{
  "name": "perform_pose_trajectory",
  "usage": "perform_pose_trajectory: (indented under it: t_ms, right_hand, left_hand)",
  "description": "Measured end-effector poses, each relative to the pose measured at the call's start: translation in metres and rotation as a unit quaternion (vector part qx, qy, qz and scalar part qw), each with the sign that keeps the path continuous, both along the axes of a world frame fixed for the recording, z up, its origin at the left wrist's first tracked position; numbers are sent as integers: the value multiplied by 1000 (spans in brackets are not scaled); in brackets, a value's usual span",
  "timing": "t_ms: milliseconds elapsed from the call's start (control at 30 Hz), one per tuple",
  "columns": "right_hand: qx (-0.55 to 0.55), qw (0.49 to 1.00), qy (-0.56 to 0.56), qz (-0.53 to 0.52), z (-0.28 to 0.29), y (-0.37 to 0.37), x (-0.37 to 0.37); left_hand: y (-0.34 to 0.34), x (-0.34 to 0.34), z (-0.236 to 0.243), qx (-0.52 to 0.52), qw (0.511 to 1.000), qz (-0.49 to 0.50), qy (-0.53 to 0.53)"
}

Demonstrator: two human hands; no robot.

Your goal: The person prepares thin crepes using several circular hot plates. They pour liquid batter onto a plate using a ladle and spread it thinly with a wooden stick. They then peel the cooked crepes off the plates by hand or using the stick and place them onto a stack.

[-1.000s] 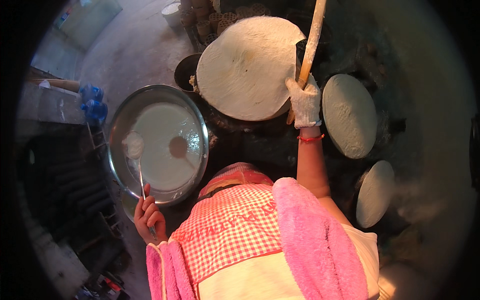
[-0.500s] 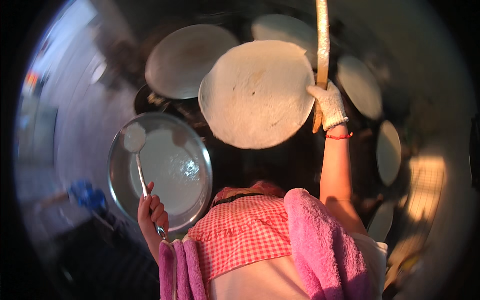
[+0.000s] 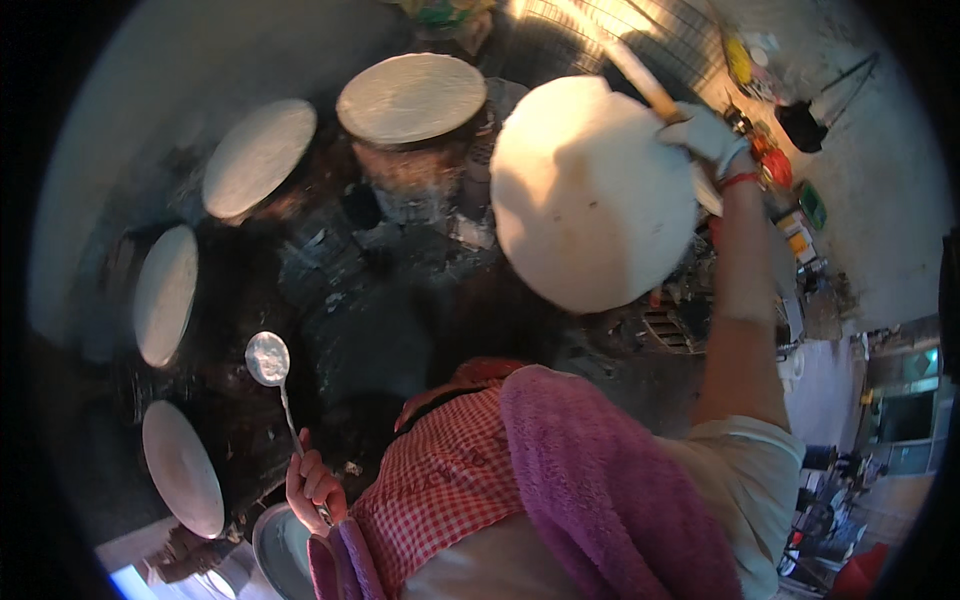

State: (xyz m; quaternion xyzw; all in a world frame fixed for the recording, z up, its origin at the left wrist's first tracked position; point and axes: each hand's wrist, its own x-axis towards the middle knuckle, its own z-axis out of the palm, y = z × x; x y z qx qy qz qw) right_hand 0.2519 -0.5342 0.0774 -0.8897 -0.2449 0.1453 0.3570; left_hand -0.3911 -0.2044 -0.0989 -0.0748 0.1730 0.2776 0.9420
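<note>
My right hand point(image 3: 706, 140), in a white knit glove, is closed on a long wooden stick point(image 3: 636, 78) and the right edge of a large, thin, round pale pancake point(image 3: 592, 222). The pancake is held out flat, with a shadow across its middle. My left hand point(image 3: 314, 486), bare, is wrapped round the handle of a metal ladle point(image 3: 268, 358). The ladle's bowl points up and away and has white batter on it. Below that hand, partly hidden by my sleeve, is a metal basin point(image 3: 278, 548) with pale batter.
Round griddles covered with pale layers curve round the left and back, among them one griddle point(image 3: 412, 98) at the back and another point(image 3: 183, 470) at the left. A wire rack point(image 3: 680, 40) stands at the far right. Clutter with a red bag point(image 3: 776, 166) lies beyond my right hand.
The view has swung round, away from the basin and towards other griddles and the cluttered right side. The pancake and stick remain in my right hand, the ladle in my left.
</note>
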Motion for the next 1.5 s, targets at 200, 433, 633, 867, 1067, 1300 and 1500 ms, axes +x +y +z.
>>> perform_pose_trajectory:
  t_ms: [200,433,633,867,1067,1300,1500]
  right_hand:
    - [-313,900,-301,-48,91,-171,175]
    - [-257,832,-473,-137,69,-245,243]
    - [-244,887,-333,-208,-90,-284,294]
    - [-277,904,-238,-222,-205,-294,225]
    - [-281,913,-219,-197,-181,-280,221]
    - [-7,983,-27,-183,-234,-145,317]
    - [-66,990,-36,-121,-237,-73,387]
  left_hand:
    - [-46,145,27,-82,989,-107,-62]
    - [-84,277,77,-51,989,-136,-26]
    - [-105,335,131,-28,985,-168,25]
    - [-113,368,152,-13,981,-183,57]
    - [-118,375,155,-17,986,-156,60]
    - [-122,370,149,-25,993,-103,51]
    - [-107,340,149,-42,994,-91,42]
